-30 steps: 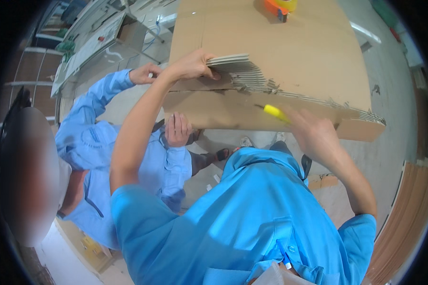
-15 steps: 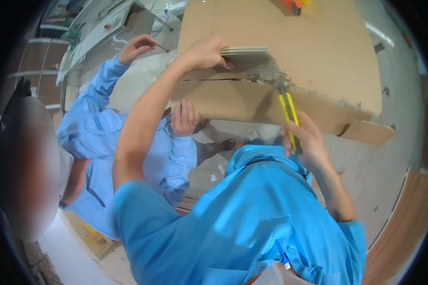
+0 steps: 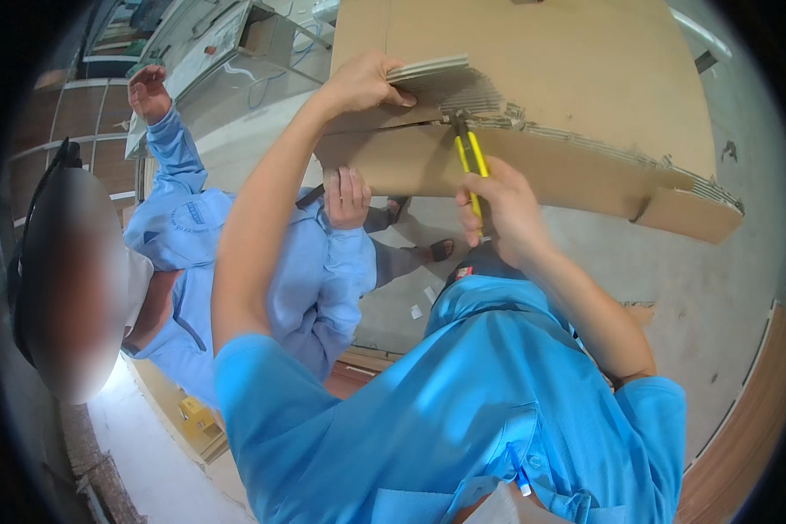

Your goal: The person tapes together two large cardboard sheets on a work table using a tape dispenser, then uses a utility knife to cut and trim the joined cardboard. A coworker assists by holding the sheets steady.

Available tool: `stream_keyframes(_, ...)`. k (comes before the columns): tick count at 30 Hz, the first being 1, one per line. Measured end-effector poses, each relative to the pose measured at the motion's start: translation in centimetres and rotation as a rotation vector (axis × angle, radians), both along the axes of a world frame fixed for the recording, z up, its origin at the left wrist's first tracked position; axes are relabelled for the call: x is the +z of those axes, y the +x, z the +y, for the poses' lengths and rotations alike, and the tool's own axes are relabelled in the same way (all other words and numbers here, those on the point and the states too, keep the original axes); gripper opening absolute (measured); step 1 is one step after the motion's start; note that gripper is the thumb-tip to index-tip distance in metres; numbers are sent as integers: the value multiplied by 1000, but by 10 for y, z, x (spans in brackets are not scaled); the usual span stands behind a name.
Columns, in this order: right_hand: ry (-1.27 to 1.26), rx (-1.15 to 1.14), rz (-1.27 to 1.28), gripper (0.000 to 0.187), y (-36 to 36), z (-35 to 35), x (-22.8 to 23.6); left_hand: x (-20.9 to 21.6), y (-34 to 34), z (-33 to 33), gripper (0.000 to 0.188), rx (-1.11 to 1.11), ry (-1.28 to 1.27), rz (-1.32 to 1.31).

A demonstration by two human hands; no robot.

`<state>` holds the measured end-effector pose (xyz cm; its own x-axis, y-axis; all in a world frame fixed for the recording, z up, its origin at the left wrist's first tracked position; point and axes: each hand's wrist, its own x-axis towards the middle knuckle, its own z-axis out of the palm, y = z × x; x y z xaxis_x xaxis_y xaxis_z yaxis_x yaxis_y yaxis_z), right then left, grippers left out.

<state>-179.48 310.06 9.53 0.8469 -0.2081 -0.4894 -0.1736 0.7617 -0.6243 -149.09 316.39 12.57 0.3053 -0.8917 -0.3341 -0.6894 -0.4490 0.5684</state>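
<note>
My left hand [image 3: 362, 86] is closed on the left end of a cut cardboard strip [image 3: 450, 79], several layers thick, bending it up from the stack. In my right hand [image 3: 505, 208] is a yellow and black utility knife [image 3: 472, 157]. Its head meets the cardboard where the strip joins the ragged cut edge; the blade itself cannot be made out. The large brown cardboard stack [image 3: 533, 61] extends away from me, with a side panel [image 3: 419, 166] hanging along its near edge. A co-worker's hand [image 3: 348, 199] rests against that panel's left end.
The co-worker in a light blue shirt [image 3: 279, 288] stands close on my left, the other hand [image 3: 150, 94] raised. Behind is a metal-framed table [image 3: 236, 61]. A cardboard flap [image 3: 694, 214] juts out at the right end. A brown board [image 3: 751, 419] stands at lower right.
My right hand and the knife have moved left along the cut edge. My left hand has shifted slightly up and left with the strip. The co-worker's raised hand has drawn away leftward.
</note>
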Motion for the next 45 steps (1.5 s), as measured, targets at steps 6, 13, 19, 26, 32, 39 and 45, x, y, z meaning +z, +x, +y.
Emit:
stream_keyframes(6, -27, 4, -39, 18, -5, 10, -8, 5, -3, -1, 41, -83, -66, -92)
stream_keyframes(13, -136, -98, 96, 27, 18, 31, -34, -1, 10, 4, 41, -133, -103, -115)
stream_keyframes(19, -379, -164, 112, 28, 30, 58, -27, -13, 16, -1, 42, -193, -159, -173)
stream_keyframes(26, -374, -135, 120, 26, 65, 72, -14, -7, 15, -7, 39, -227, -108, -209)
stream_keyframes(32, -325, -126, 79, 22, 84, 78, -22, -18, 28, -22, 36, -312, -243, -183)
stream_keyframes(39, -301, -189, 124, 21, 121, 82, -31, -24, 31, -28, 36, -260, -81, -149)
stream_keyframes(45, -282, -120, 165, 22, 119, 84, -36, -34, 35, -39, 40, -352, -244, 6)
